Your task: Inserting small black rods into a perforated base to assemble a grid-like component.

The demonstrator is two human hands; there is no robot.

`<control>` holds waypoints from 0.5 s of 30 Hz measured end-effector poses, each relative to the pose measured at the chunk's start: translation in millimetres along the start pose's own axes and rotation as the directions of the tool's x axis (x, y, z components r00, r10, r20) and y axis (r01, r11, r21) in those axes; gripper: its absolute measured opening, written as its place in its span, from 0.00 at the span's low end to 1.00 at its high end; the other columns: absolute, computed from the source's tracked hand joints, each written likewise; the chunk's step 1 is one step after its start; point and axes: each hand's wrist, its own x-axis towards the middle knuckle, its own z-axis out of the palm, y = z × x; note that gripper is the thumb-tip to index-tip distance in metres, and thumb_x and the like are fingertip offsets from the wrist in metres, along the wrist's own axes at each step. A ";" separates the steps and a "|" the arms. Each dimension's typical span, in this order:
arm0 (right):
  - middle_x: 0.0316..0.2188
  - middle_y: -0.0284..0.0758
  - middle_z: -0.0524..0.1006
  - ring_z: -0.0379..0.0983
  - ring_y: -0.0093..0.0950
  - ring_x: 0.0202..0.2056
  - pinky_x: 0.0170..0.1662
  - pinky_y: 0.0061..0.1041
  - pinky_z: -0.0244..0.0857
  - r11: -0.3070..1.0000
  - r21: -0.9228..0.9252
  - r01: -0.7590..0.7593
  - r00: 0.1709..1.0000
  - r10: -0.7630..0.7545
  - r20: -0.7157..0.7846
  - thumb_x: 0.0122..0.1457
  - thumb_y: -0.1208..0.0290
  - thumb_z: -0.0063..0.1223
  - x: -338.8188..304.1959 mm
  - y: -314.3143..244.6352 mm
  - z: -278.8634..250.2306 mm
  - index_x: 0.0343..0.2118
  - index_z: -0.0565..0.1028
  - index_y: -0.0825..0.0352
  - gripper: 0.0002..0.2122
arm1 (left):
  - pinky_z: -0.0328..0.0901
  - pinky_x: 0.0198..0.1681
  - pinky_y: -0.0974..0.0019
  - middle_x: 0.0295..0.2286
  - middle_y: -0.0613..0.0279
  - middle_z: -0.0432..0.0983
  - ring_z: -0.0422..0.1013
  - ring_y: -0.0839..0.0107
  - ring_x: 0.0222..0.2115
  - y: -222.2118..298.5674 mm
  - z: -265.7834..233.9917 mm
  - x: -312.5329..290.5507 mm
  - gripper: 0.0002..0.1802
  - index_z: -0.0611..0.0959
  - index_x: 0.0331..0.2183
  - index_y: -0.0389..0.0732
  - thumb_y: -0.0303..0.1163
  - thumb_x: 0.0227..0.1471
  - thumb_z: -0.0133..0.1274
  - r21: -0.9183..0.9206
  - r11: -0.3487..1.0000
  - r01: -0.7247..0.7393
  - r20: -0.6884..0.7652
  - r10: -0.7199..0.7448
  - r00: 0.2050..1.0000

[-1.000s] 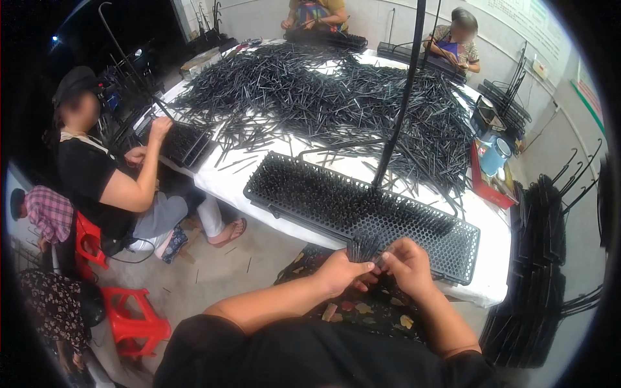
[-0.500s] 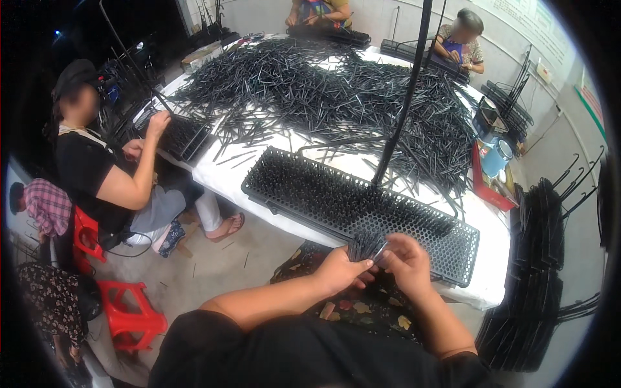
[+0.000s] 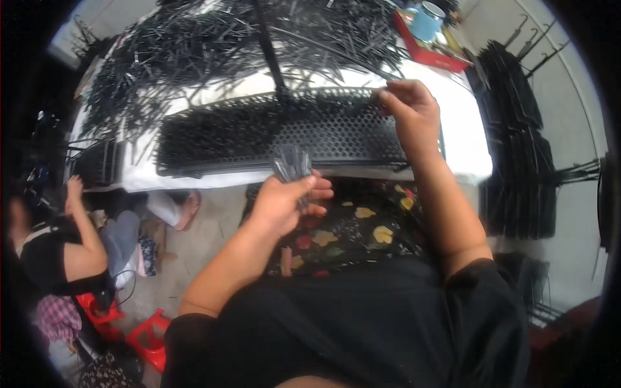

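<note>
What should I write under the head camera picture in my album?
Left hand holding black strips, right hand at the right end of a holed tray.

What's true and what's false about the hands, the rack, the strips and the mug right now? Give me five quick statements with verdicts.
1. The left hand holds a bundle of black strips. True.
2. The right hand is at the left end of the perforated black rack. False: it is at the right end.
3. Loose black strips lie on the white table beyond the rack. True.
4. Every hole in the rack is filled. False: open holes show toward its right side.
5. The mug by the red tray is black. False: it is light blue.
</note>
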 end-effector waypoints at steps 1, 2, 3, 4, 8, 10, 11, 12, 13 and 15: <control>0.33 0.39 0.80 0.75 0.22 0.28 0.32 0.19 0.69 0.996 0.057 0.070 0.998 -0.070 0.000 0.55 0.81 0.55 0.6 3.9 -1.3 0.37 0.73 0.73 0.07 | 0.73 0.33 0.59 0.39 0.45 0.75 0.74 0.55 0.39 -0.5 -1.9 3.7 0.14 0.73 0.43 0.33 0.28 0.55 0.52 -0.042 0.998 0.036 0.011 -0.036 0.999; 0.33 0.38 0.80 0.75 0.21 0.29 0.32 0.18 0.69 0.993 -0.018 0.120 0.993 -0.120 0.001 0.56 0.82 0.55 -1.3 3.7 -4.2 0.36 0.73 0.72 0.06 | 0.73 0.34 0.59 0.39 0.45 0.75 0.74 0.55 0.40 -2.2 -2.2 7.2 0.16 0.73 0.43 0.32 0.29 0.54 0.53 -0.085 0.994 0.069 0.020 -0.068 0.998; 0.33 0.38 0.80 0.75 0.21 0.29 0.32 0.18 0.69 0.993 -0.024 0.111 0.994 -0.111 -0.001 0.56 0.82 0.55 -4.6 6.1 -4.1 0.36 0.73 0.72 0.06 | 0.72 0.37 0.56 0.41 0.44 0.74 0.74 0.54 0.41 -2.7 -3.1 6.9 0.18 0.72 0.45 0.31 0.29 0.54 0.53 -0.089 0.993 0.078 0.042 -0.075 0.996; 0.31 0.37 0.81 0.76 0.21 0.31 0.34 0.18 0.70 0.976 -0.112 0.185 0.983 -0.186 -0.003 0.55 0.80 0.57 -7.1 8.9 -3.6 0.35 0.74 0.71 0.06 | 0.72 0.37 0.56 0.41 0.44 0.74 0.74 0.54 0.41 -2.9 -2.2 6.7 0.18 0.72 0.45 0.31 0.29 0.54 0.53 -0.094 0.992 0.085 0.042 -0.082 0.996; 0.29 0.36 0.82 0.79 0.23 0.33 0.36 0.20 0.72 0.923 -0.258 0.286 0.957 -0.290 0.024 0.52 0.78 0.60 -13.4 12.3 3.6 0.31 0.77 0.70 0.05 | 0.71 0.42 0.49 0.43 0.41 0.73 0.72 0.51 0.44 -6.0 -4.1 4.3 0.20 0.71 0.48 0.30 0.27 0.54 0.51 -0.164 0.981 0.106 0.103 -0.090 0.991; 0.29 0.37 0.81 0.80 0.25 0.32 0.35 0.21 0.72 0.894 -0.308 0.327 0.943 -0.331 0.041 0.52 0.77 0.60 -13.0 9.3 7.6 0.31 0.77 0.69 0.05 | 0.69 0.46 0.44 0.46 0.39 0.70 0.69 0.48 0.48 -6.1 -4.2 1.1 0.21 0.70 0.49 0.29 0.28 0.54 0.47 -0.315 0.935 0.165 0.226 -0.095 0.969; 0.28 0.38 0.81 0.80 0.28 0.31 0.34 0.22 0.72 0.844 -0.388 0.370 0.926 -0.369 0.079 0.51 0.76 0.61 -12.3 4.9 8.3 0.30 0.77 0.68 0.05 | 0.66 0.49 0.39 0.48 0.38 0.68 0.66 0.45 0.51 -7.1 -7.8 2.0 0.24 0.68 0.51 0.29 0.29 0.53 0.43 -0.355 0.912 0.204 0.278 -0.105 0.955; 0.28 0.38 0.80 0.80 0.31 0.30 0.33 0.24 0.72 0.785 -0.464 0.411 0.907 -0.404 0.118 0.51 0.76 0.61 -11.6 0.5 9.7 0.30 0.77 0.67 0.04 | 0.66 0.49 0.39 0.48 0.38 0.68 0.66 0.45 0.51 -6.5 -10.0 2.5 0.24 0.68 0.51 0.29 0.29 0.53 0.43 -0.358 0.911 0.203 0.276 -0.104 0.956; 0.28 0.38 0.80 0.80 0.31 0.30 0.33 0.24 0.72 0.786 -0.462 0.411 0.907 -0.403 0.121 0.51 0.76 0.61 -11.0 -1.5 11.0 0.30 0.77 0.67 0.04 | 0.66 0.49 0.39 0.49 0.38 0.68 0.65 0.44 0.51 -5.8 -12.0 2.9 0.24 0.68 0.51 0.29 0.29 0.53 0.42 -0.364 0.904 0.224 0.309 -0.110 0.945; 0.26 0.39 0.80 0.79 0.35 0.29 0.32 0.26 0.71 0.720 -0.493 0.488 0.869 -0.451 0.203 0.51 0.75 0.60 -9.3 -3.7 12.6 0.31 0.78 0.65 0.05 | 0.65 0.49 0.39 0.49 0.38 0.68 0.65 0.44 0.52 -5.3 -11.3 2.4 0.24 0.68 0.51 0.30 0.29 0.52 0.42 -0.369 0.896 0.246 0.343 -0.115 0.932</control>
